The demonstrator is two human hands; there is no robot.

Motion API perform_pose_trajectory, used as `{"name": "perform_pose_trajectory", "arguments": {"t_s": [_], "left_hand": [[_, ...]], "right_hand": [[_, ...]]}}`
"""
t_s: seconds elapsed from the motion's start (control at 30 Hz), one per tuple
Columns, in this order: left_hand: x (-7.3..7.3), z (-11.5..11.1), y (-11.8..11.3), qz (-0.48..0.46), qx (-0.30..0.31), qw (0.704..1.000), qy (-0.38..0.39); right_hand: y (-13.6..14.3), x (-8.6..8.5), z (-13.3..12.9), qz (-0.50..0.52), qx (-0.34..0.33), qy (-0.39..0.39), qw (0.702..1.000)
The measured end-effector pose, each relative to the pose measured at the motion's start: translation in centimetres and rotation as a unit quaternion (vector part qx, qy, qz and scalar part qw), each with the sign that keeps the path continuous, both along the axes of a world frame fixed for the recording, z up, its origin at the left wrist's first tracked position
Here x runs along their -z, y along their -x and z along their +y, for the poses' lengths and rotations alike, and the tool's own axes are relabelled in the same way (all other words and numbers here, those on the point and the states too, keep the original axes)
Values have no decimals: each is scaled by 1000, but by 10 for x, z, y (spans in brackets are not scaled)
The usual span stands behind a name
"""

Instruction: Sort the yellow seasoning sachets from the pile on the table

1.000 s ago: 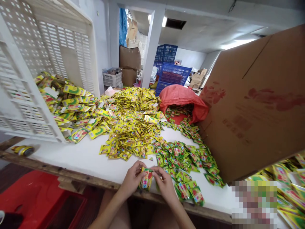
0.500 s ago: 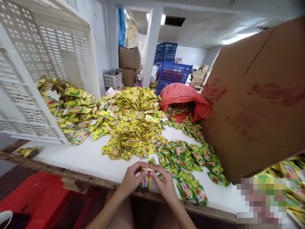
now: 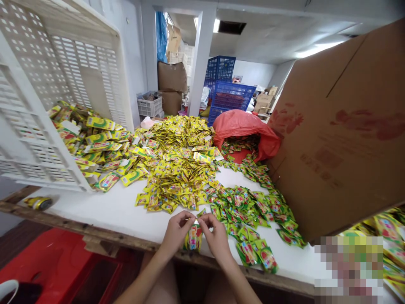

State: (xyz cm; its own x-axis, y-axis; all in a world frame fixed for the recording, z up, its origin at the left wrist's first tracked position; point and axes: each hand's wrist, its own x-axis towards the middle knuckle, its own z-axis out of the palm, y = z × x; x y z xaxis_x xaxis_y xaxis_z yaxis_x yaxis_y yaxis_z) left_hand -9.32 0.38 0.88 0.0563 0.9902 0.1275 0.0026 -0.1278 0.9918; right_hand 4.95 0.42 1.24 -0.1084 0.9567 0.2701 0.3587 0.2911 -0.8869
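Note:
Close to the table's front edge, my left hand (image 3: 177, 234) and my right hand (image 3: 214, 237) pinch the top of a small printed candy box (image 3: 193, 237) from either side. Its front is yellow, green and red, and it stands upright between my hands. The fingertips meet at its upper end, where a pale edge shows. Behind my hands lies a heap of yellow sachets (image 3: 177, 185). Green sachets (image 3: 247, 207) spread to the right of it, several of them just beside my right hand.
At left, a white plastic crate (image 3: 117, 76) lies tipped with small yellow boxes (image 3: 103, 145) spilling out. A red bag (image 3: 242, 122) holds green sachets at the back. A large cardboard box (image 3: 335, 126) leans at right. A yellow-black roll (image 3: 38, 203) lies near the left edge.
My fingers have drawn in together at the top of the box. The white flap that stood up there has gone down, and more of the printed front shows.

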Motion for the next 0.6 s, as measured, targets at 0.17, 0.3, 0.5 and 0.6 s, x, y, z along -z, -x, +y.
{"name": "perform_pose_trajectory", "arguments": {"t_s": [0.17,0.3,0.5,0.6], "left_hand": [[-3,4,2,5,14,1000,10],[-4,3,4,40,11,999,-11],[12,-7,9,-26,56,998,13],[15,-16,3,-26,36,999,19]], "right_hand": [[1,6,-4,30,-6,7,999],[-1,13,-9,61,-1,22,998],[2,29,-13,98,-4,33,995],[4,27,-12,94,-6,36,995]]}}
